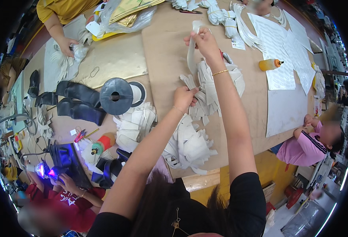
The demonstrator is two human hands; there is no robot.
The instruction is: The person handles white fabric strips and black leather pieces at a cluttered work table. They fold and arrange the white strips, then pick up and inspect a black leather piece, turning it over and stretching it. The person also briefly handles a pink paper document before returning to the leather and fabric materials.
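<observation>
My right hand [206,42] is raised over the table, fingers pinched on a long white strip [191,59] that hangs down from it. Lower and to the left, my left hand [184,98] has its fingers closed on the end of a white strip at the edge of a fanned bundle of white strips [209,96]. Part of that bundle is hidden by my right forearm. Closer to me lies a heap of white strips [189,144], with a further heap of white strips [134,124] left of my left forearm.
A large grey spool [112,106] and curved black pieces [79,112] lie to the left. An orange bottle [270,64] lies on printed sheets [280,75] at right. One person handles white material at far left; another holds a dark piece near a glowing lamp [39,169].
</observation>
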